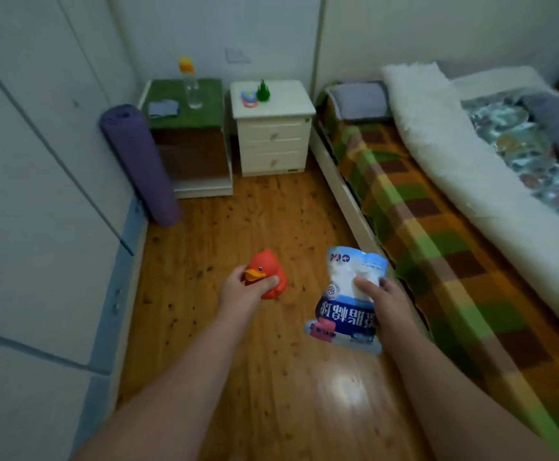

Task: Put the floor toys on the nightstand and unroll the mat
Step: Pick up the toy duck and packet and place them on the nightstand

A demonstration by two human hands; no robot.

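My left hand [242,291] grips a red rubber duck [269,273] with an orange beak, held above the wooden floor. My right hand [382,302] holds a blue and white plastic bag [344,304] with printed text. Ahead stands the white nightstand [273,128] with drawers; a small green toy [263,91] and a flat pink and blue toy [249,98] lie on its top. The purple mat [138,164], rolled up, leans upright between the wardrobe and a green-topped cabinet.
A green-topped cabinet [188,134] left of the nightstand carries a clear bottle [192,84] and a folded cloth [162,108]. White wardrobe doors [38,194] line the left. A bed [454,201] with a checked blanket runs along the right. Wooden floor [255,221] lies between.
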